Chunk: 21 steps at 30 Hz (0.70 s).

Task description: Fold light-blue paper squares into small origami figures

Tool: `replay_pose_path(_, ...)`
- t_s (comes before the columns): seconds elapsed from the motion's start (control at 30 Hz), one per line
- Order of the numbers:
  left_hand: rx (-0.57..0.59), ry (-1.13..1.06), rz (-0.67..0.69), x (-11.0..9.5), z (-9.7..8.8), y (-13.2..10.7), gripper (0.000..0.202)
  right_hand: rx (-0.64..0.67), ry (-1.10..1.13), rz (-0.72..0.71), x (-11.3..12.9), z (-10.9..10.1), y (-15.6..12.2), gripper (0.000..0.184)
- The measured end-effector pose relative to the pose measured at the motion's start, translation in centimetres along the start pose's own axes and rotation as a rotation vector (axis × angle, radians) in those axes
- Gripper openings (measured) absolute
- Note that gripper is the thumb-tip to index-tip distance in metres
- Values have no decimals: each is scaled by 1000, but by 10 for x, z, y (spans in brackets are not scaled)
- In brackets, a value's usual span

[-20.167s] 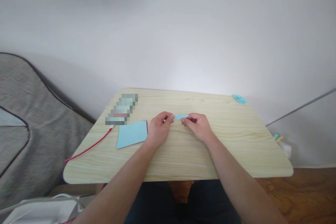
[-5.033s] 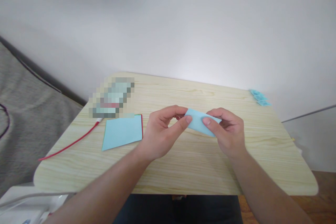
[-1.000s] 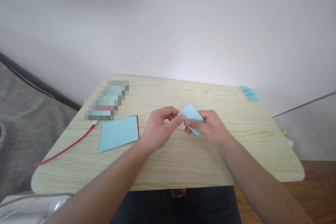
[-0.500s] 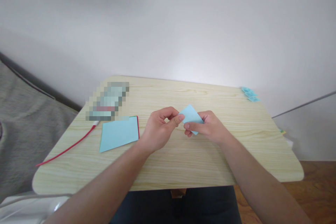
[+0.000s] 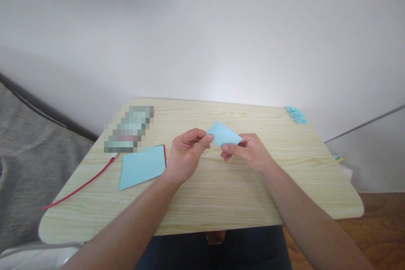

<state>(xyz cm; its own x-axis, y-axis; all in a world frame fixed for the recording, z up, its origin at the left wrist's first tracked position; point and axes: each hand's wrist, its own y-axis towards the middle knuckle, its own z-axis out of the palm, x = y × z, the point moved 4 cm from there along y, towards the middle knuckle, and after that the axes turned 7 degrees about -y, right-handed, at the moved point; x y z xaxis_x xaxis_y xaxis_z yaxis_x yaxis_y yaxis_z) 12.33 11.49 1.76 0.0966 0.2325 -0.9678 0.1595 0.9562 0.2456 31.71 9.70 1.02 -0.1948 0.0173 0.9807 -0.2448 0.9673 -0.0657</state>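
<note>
A small folded piece of light blue paper (image 5: 223,134) is held just above the middle of a pale wooden table (image 5: 221,190). My left hand (image 5: 185,156) pinches its left corner between thumb and forefinger. My right hand (image 5: 248,151) pinches its right lower edge, fingers curled beneath it. The paper shows as a flat rectangle tilted down to the right.
A stack of square paper sheets (image 5: 141,166), blue on top with red and green edges, lies left of my hands. Behind it sits a blurred-out object (image 5: 129,129) with a red cable (image 5: 79,186) running off the table's left. Small folded blue pieces (image 5: 296,114) rest at the far right corner.
The folded paper has turned from a diamond-like tilt to a flatter, wider rectangle and sits slightly to the left. Both hands keep their pinch on it.
</note>
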Motion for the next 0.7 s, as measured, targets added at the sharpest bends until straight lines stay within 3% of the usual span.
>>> replay_pose_path(0.3, 9, -17, -43, 4, -1, 0, 24, -201, 77, -151, 9, -9, 2, 27)
replay_pose_path(0.7, -8, -97, -114, 8, -1, 2, 28, -62, -36, -56, 2, -1, 3, 32)
